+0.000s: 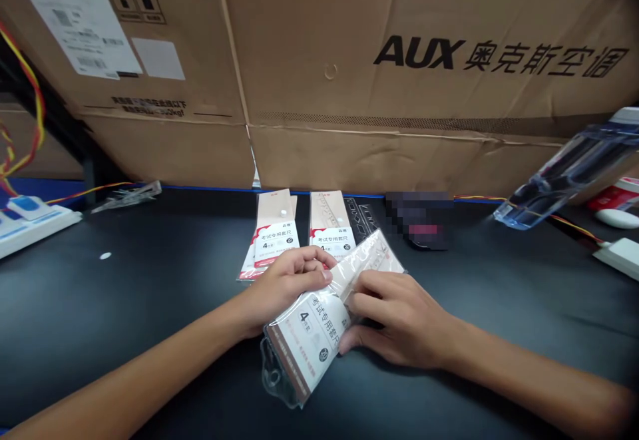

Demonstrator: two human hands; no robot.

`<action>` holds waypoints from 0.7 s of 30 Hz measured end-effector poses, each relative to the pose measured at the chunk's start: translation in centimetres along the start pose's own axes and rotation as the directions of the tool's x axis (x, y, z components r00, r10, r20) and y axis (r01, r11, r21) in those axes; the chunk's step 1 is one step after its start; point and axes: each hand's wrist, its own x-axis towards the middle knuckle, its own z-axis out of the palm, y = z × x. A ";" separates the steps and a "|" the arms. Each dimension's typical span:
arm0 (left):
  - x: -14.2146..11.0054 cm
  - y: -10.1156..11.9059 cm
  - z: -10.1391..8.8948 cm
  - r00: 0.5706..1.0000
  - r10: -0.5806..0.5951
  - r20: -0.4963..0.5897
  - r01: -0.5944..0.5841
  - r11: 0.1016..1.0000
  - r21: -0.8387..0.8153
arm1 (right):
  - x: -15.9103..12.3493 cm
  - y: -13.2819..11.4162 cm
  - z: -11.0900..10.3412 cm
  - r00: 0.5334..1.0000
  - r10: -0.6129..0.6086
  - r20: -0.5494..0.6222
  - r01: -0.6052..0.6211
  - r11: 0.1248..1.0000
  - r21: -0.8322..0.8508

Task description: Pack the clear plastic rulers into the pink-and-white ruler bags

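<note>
A clear plastic packet of a ruler set (319,333) slants over the table between my hands, its printed white label facing up. My left hand (292,280) grips its upper left edge, thumb on top and fingers curled. On the right side, my right hand (399,317) has its fingers bent against the plastic around the packet's middle; the fingertips are partly hidden. Just beyond my hands lie similar ruler set packets, a left pile (274,233) and another packet (332,223) beside it. A dark stencil ruler (363,217) shows next to that one.
A large cardboard box (319,94) stands along the back. A clear water bottle (564,167) leans at the right, near a white power strip (619,257). Another power strip (40,227) and crumpled plastic (127,195) lie left. A dark, partly blurred object (424,223) sits behind my right hand.
</note>
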 end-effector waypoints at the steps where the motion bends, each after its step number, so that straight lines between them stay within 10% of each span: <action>1: 0.0 0.0 0.1 1.000 -0.003 0.002 0.003 1.000 -0.007 | 0.0 0.0 0.1 1.000 -0.015 -0.022 0.015 1.000 -0.004; 13: 0.1 0.1 -0.8 0.995 0.020 -0.101 -0.014 0.998 0.062 | -0.6 0.5 0.2 0.977 -0.069 -0.200 0.066 0.998 -0.021; 21: 0.1 -0.1 -1.5 0.992 -0.036 -0.118 0.034 0.999 -0.022 | -0.2 0.8 -0.5 0.995 -0.017 -0.097 0.029 0.993 0.118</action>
